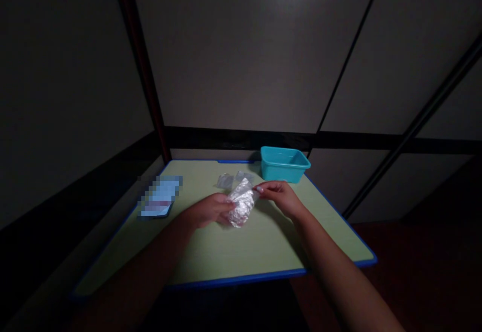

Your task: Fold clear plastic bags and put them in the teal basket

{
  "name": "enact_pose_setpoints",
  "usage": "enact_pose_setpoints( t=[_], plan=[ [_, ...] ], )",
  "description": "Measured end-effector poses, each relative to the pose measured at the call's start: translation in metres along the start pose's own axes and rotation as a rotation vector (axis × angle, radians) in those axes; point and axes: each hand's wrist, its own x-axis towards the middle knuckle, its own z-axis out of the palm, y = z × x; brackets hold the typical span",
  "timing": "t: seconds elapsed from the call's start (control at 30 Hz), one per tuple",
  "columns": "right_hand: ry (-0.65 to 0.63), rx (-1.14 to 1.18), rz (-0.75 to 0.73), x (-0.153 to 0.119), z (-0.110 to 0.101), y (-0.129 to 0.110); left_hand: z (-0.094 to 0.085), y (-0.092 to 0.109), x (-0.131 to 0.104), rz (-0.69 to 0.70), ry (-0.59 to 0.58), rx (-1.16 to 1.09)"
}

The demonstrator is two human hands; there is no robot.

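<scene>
Crinkled silver foil (241,204) is held up over the middle of the table, between my two hands. My left hand (214,209) grips its left side, with the thumb lying across the front and the other fingers partly hidden behind. At the upper right edge, my right hand (277,195) pinches the foil between thumb and fingertips. Whether anything is wrapped inside the foil cannot be seen. Just beyond my hands, a small clear plastic packet (225,181) lies flat, and a second similar packet (244,176) rests beside it, partly behind the foil.
A turquoise plastic basket (283,171) stands at the table's back right corner. On the left side lies a phone (160,199), its screen blurred out. The pale green table (226,259) has a blue rim, and dark panelled walls (241,61) rise behind it.
</scene>
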Motion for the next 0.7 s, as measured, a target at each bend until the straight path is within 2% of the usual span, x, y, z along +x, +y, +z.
enact_pose_setpoints(
  t=[0.13,0.33,0.57,0.7],
  plan=[
    [0.098,0.125,0.086,0.0,-0.002,-0.002,0.001,0.002,-0.002,-0.015,-0.007,-0.174],
    [0.13,0.175,0.128,-0.003,0.003,-0.009,0.003,-0.003,0.002,-0.055,-0.023,-0.178],
    [-0.046,-0.014,0.155,0.002,0.01,0.007,0.006,-0.008,0.003,-0.115,-0.052,-0.12],
    [-0.05,-0.053,0.11,0.004,0.01,0.015,0.008,-0.007,0.002,-0.138,-0.064,-0.104]
  ],
)
